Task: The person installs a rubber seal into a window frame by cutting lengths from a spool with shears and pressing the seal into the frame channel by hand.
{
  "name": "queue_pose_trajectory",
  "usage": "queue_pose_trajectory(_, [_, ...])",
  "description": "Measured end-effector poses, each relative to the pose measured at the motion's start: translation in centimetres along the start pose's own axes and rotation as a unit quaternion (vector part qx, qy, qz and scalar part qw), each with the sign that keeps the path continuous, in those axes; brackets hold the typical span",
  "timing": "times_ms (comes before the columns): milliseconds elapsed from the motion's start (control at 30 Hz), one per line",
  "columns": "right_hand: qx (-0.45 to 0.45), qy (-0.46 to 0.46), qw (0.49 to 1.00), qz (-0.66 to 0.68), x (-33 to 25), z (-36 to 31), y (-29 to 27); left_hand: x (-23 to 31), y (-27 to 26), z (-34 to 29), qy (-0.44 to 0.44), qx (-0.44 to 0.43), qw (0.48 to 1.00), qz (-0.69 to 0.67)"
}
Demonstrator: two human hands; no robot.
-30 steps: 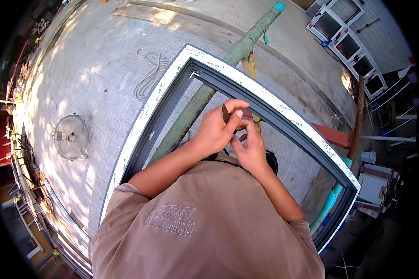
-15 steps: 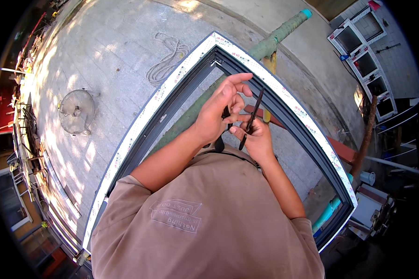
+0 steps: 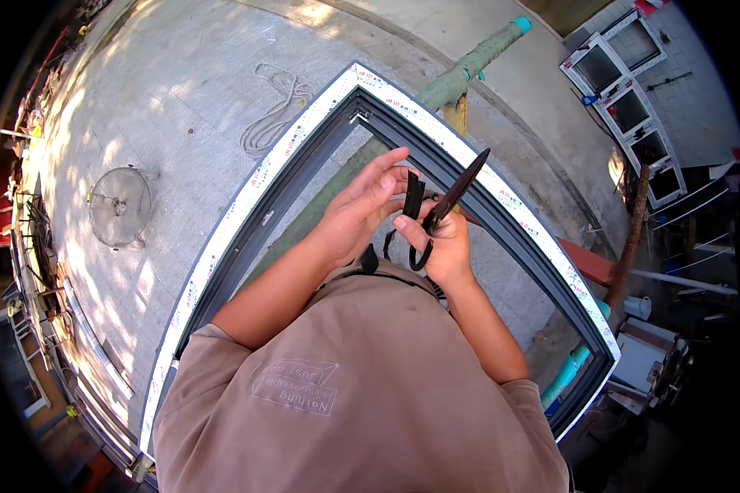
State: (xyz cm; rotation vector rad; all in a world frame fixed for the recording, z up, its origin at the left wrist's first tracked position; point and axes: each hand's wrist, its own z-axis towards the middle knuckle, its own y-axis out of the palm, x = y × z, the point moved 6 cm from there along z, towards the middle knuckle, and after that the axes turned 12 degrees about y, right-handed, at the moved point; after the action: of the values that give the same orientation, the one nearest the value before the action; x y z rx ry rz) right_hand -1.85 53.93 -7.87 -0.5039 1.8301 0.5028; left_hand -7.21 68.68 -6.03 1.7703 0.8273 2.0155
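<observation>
My right hand (image 3: 447,246) is closed around a pair of dark scissors (image 3: 462,189), their blades pointing up and to the right, a handle loop below the fingers. Just left of them is a short black strip (image 3: 413,195), rubber-like and ridged. My left hand (image 3: 355,205) has its fingers bent at this strip, the index finger stretched out above. The right thumb lies close to the strip's lower end. A thin black length hangs below, partly hidden by the hands. Both hands are above a large frame (image 3: 273,168) with dark grooved inner profiles and white printed film.
The frame lies over a green wrapped bar (image 3: 467,78) and a reddish beam (image 3: 584,261). Left of it a round fan (image 3: 119,207) and a coiled rope (image 3: 273,115) are on the concrete floor. White-framed panels (image 3: 625,99) stand at the far right.
The scissors have swung so their blades show broader and point further right. The black strip has come into clearer view between the hands. My left hand has shifted slightly left and lower.
</observation>
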Motion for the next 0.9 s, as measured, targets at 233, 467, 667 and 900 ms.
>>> queue_pose_trajectory(233, [0.016, -0.027, 0.998, -0.051, 1.5, 0.7, -0.5, -1.7, -1.0, -1.1, -0.016, 0.001, 0.990, 0.142])
queue_pose_trajectory(467, [0.040, 0.043, 0.997, -0.059, 0.8, -0.2, -0.2, -2.7, -2.5, -1.8, -0.027, 0.100, 0.992, 0.066])
queue_pose_trajectory(667, [0.076, 0.025, 0.996, -0.043, 1.0, -0.5, -0.2, -2.8, -2.7, -1.8, -0.041, 0.111, 0.989, 0.091])
queue_pose_trajectory(900, [0.074, 0.040, 0.994, -0.064, 0.9, -0.4, -0.5, -2.4, -2.6, -1.5, -0.016, 0.087, 0.988, 0.125])
